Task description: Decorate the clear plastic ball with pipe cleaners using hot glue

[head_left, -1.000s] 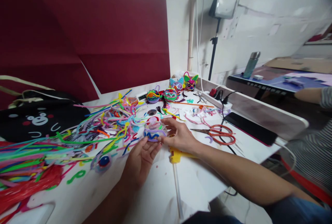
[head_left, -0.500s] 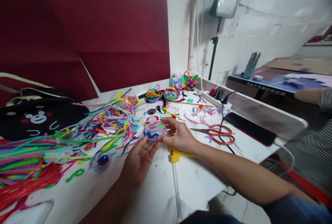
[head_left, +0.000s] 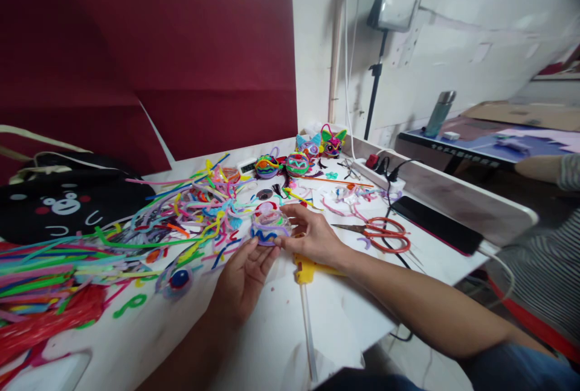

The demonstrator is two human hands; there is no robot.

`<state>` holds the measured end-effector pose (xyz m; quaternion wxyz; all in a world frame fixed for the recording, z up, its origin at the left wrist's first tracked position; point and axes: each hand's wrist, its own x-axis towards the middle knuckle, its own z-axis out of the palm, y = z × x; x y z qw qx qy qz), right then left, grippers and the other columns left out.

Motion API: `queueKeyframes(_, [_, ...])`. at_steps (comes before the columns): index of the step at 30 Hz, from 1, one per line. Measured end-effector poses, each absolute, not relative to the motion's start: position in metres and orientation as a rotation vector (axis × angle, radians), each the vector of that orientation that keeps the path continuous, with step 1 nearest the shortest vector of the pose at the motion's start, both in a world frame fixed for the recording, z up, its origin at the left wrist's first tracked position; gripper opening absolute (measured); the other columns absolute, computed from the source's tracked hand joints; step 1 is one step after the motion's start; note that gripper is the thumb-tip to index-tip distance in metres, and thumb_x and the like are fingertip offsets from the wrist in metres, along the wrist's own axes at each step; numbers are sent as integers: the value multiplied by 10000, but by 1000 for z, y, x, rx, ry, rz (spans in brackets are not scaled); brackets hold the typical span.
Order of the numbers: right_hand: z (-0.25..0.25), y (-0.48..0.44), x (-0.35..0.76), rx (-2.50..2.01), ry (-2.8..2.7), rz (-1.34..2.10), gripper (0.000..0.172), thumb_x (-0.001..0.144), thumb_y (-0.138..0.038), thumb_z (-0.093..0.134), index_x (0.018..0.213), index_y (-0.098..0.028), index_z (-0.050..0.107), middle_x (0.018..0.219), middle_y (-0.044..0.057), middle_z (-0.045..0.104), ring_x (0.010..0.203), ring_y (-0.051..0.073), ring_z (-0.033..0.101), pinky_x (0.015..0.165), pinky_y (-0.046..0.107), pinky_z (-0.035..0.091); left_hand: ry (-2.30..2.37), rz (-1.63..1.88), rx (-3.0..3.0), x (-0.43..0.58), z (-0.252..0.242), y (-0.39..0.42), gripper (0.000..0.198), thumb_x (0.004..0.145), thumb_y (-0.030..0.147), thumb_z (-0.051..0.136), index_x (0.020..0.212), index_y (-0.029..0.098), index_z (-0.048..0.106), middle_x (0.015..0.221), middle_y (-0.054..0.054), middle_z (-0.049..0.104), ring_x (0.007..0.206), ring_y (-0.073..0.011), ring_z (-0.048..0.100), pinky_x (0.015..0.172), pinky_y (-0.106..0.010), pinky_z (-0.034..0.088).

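Both my hands hold a small clear ball wrapped in lilac and blue pipe cleaners [head_left: 270,226], just above the white table [head_left: 281,336]. My left hand [head_left: 244,276] cups it from below with the fingertips touching its near side. My right hand [head_left: 312,235] grips its right side, thumb over the top. A yellow glue gun [head_left: 308,270] lies under my right wrist, its glue stick [head_left: 309,333] pointing toward me.
Loose coloured pipe cleaners [head_left: 136,234] cover the left of the table, beside a black bear bag [head_left: 63,200]. Several finished decorated balls [head_left: 296,164] sit at the back. Red scissors [head_left: 383,234], a power strip [head_left: 378,172] and a black phone [head_left: 441,225] lie right. Another person's striped sleeve [head_left: 568,173] shows far right.
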<state>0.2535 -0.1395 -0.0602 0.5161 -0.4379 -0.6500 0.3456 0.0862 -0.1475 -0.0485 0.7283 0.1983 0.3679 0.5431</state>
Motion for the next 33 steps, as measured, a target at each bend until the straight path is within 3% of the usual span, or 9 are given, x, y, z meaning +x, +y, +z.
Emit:
queueKeyframes(9, [-60, -140, 254, -1057, -1568, 818, 577, 700, -309, 775, 1224, -183, 569, 1166, 97, 660, 957, 200, 655, 746, 304, 551, 822, 1204, 408, 87, -47, -146, 206, 884, 12, 473, 805, 105, 639, 782, -103, 751, 724, -164, 736, 688, -265, 620])
queueKeyframes(33, [-59, -141, 253, -1081, -1552, 827, 550, 693, -312, 784, 1192, -197, 582, 1155, 87, 666, 940, 195, 662, 742, 302, 557, 819, 1205, 402, 87, -46, -149, 203, 906, 55, 465, 812, 114, 635, 754, -90, 746, 715, -161, 731, 705, -284, 622])
